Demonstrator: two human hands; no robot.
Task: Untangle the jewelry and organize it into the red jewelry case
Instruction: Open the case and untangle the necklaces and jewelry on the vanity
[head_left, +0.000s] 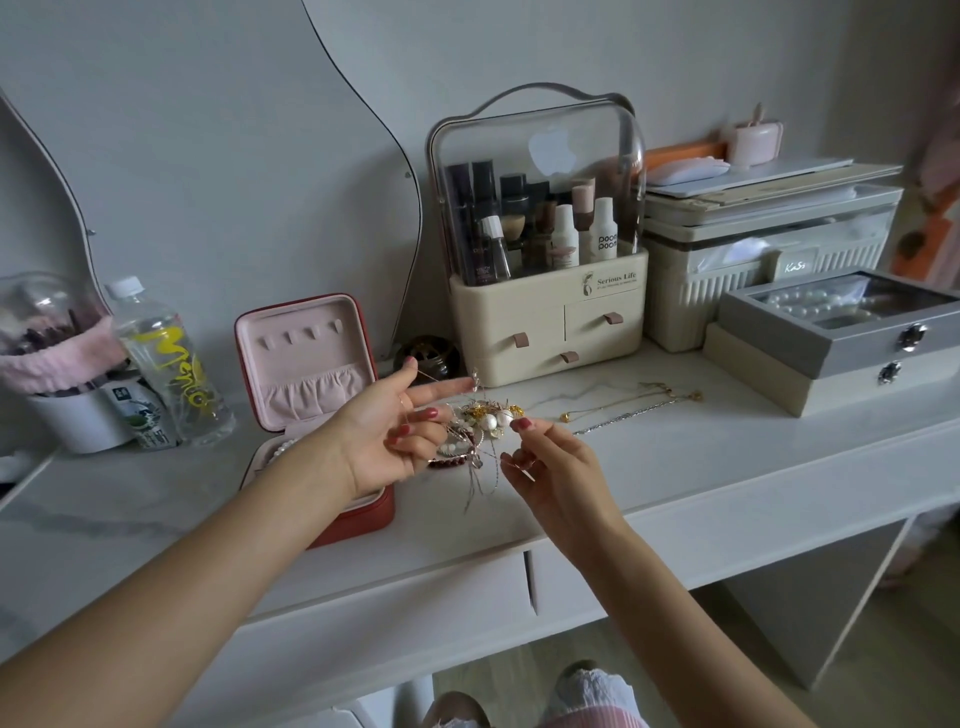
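Left hand (387, 434), palm up, above the near edge of the open red jewelry case (317, 415): index finger extended, thumb raised, the other fingers curled inward; a thin gold-toned chain (441, 378) runs across thumb and fingers, but the exact grip cannot be told. Right hand (550, 460), to the right and nearer: thumb and forefinger pinch a fine strand at the right edge of the tangled cluster of jewelry (480, 426), the remaining fingers curled. The cluster, of white pearls, gold beads, dark red beads and silvery chains, lies between the two hands on the white marble-patterned tabletop (675, 467). The case stands left of the cluster, its pink-lined lid upright, a white pearl strand (278, 449) in its base. Right of the cluster, separated thin gold and silver necklaces (631, 402) lie stretched out. Farther back stands a cream cosmetics organizer with clear dome (543, 239); far right, a grey glass-topped box holding pearls (841, 322); far left, a clear plastic bottle with yellow lettering (166, 358).
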